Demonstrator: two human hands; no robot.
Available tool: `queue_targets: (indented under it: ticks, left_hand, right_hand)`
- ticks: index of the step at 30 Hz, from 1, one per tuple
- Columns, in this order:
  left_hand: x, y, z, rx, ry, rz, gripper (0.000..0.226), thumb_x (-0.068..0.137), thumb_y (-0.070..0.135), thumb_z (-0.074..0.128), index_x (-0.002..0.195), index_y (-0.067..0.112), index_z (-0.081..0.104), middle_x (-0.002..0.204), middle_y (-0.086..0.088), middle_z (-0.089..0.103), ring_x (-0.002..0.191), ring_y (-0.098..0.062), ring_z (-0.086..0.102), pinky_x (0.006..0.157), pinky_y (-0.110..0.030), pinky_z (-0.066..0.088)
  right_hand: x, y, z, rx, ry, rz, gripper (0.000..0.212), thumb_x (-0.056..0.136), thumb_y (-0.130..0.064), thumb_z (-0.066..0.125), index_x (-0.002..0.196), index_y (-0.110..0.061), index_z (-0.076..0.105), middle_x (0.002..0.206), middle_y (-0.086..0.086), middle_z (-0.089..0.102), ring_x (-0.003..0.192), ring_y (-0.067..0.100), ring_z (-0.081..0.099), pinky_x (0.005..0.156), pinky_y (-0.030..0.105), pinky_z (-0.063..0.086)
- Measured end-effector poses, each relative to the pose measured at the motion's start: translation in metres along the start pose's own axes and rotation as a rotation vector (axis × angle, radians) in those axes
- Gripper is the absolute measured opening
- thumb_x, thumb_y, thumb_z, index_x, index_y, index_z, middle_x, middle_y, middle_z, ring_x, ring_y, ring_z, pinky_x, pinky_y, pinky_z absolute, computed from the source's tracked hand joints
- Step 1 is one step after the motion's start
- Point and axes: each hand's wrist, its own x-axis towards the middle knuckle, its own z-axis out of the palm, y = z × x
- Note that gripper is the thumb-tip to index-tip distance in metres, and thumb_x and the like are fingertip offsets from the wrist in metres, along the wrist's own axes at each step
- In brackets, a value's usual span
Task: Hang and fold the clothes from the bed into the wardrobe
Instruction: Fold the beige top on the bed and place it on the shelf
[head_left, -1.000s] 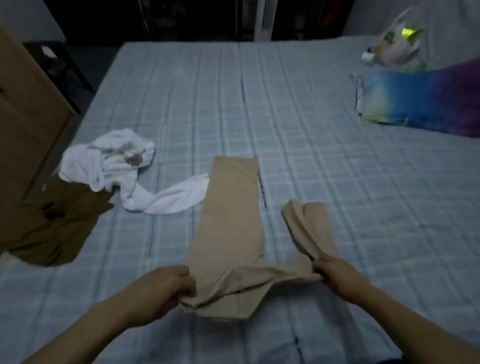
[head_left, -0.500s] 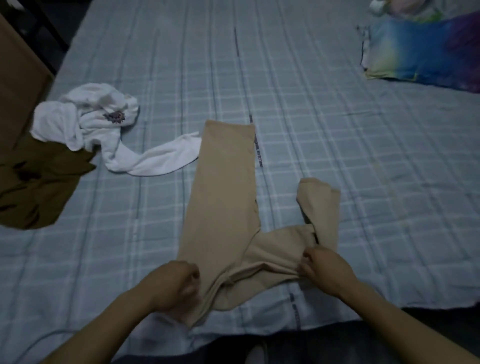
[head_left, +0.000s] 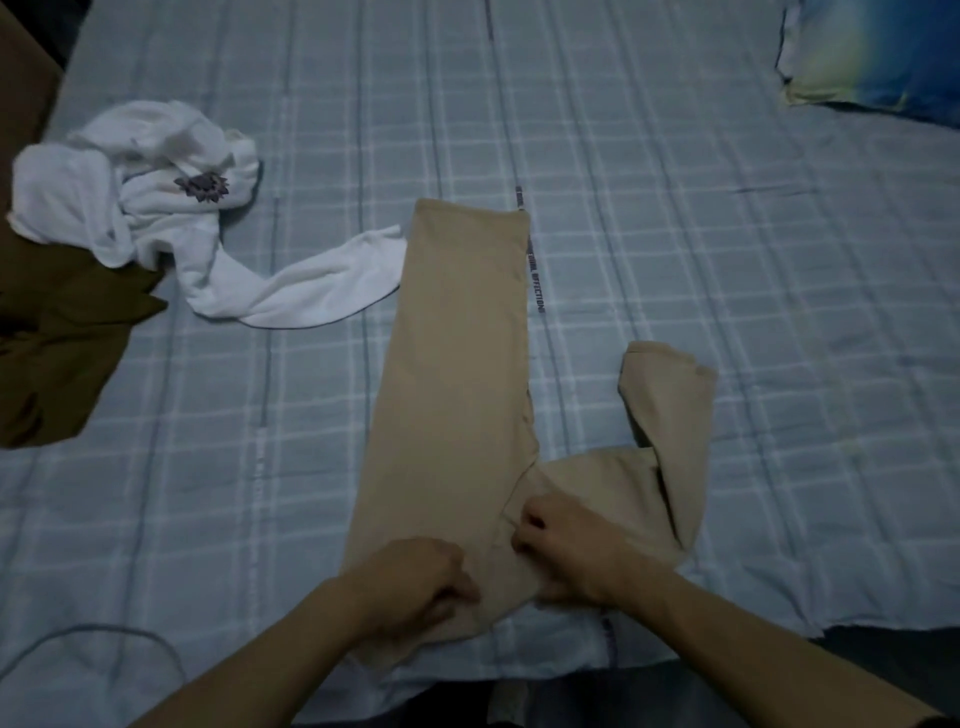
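Observation:
A beige garment (head_left: 457, 374) lies flat on the blue checked bedsheet (head_left: 675, 260), a long panel running away from me and a sleeve-like part (head_left: 670, 415) bent off to the right. My left hand (head_left: 415, 582) pinches the cloth at its near end. My right hand (head_left: 566, 545) grips a fold of the same cloth just beside it, fingers curled in. A crumpled white garment (head_left: 135, 197) with a dark print lies at the left, one sleeve reaching toward the beige piece. A dark olive garment (head_left: 57, 338) lies partly under it.
A blue and green pillow (head_left: 872, 57) sits at the far right. Brown wooden furniture (head_left: 21, 88) stands beyond the bed's left edge. The bed's near edge runs just below my hands, with dark floor (head_left: 893, 660) at the lower right. A thin cable (head_left: 93, 631) curves at the lower left.
The view has tilted down and closer. My right hand slid left along the beige cloth and now sits next to my left hand at the garment's near end.

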Motion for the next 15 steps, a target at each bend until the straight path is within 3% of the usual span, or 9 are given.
queue_targets:
  ticks: [2, 4, 9, 12, 15]
  left_hand:
    - [0.000, 0.003, -0.002, -0.002, -0.015, 0.033, 0.034, 0.088, 0.038, 0.053, 0.120, 0.033, 0.064, 0.105, -0.002, 0.061, 0.097, -0.023, 0.056, 0.080, -0.032, 0.042]
    - [0.003, 0.000, -0.010, -0.082, 0.146, -0.009, 0.033, 0.088, 0.044, 0.049, 0.114, 0.032, 0.066, 0.102, 0.003, 0.064, 0.093, -0.019, 0.059, 0.081, -0.032, 0.047]
    - [0.034, -0.007, -0.044, -0.175, 0.421, -0.061, 0.034, 0.087, 0.042, 0.042, 0.102, 0.027, 0.069, 0.092, 0.006, 0.067, 0.081, -0.013, 0.061, 0.076, -0.031, 0.050]
    - [0.060, 0.002, -0.066, -0.243, 0.483, -0.060, 0.035, 0.083, 0.041, 0.043, 0.096, 0.024, 0.070, 0.088, 0.007, 0.066, 0.078, -0.011, 0.060, 0.073, -0.027, 0.047]
    - [0.092, 0.015, -0.087, -0.330, 0.502, -0.065, 0.036, 0.080, 0.040, 0.043, 0.093, 0.023, 0.072, 0.089, 0.008, 0.068, 0.079, -0.007, 0.060, 0.074, -0.024, 0.046]
  right_hand:
    - [-0.010, 0.003, 0.004, -0.013, 0.031, -0.030, 0.069, 0.067, -0.062, 0.070, 0.119, -0.020, 0.053, 0.111, 0.006, 0.048, 0.095, 0.022, 0.046, 0.078, 0.036, 0.043]
    - [-0.016, 0.006, 0.002, 0.092, 0.138, 0.013, 0.061, 0.079, -0.068, 0.058, 0.121, -0.023, 0.055, 0.109, 0.003, 0.050, 0.093, 0.019, 0.049, 0.079, 0.036, 0.046]
    - [-0.016, 0.022, -0.018, 0.333, 0.424, 0.250, 0.036, 0.094, -0.043, 0.043, 0.114, -0.019, 0.061, 0.104, 0.000, 0.056, 0.090, 0.014, 0.053, 0.079, 0.034, 0.049]
    - [-0.024, 0.042, -0.032, 0.375, 0.608, 0.406, 0.030, 0.093, -0.034, 0.045, 0.109, -0.016, 0.063, 0.100, -0.001, 0.055, 0.087, 0.012, 0.053, 0.076, 0.031, 0.048]
    - [-0.036, 0.066, -0.049, 0.335, 0.731, 0.612, 0.030, 0.086, -0.028, 0.062, 0.112, -0.015, 0.062, 0.105, 0.002, 0.055, 0.092, 0.018, 0.054, 0.076, 0.033, 0.048]
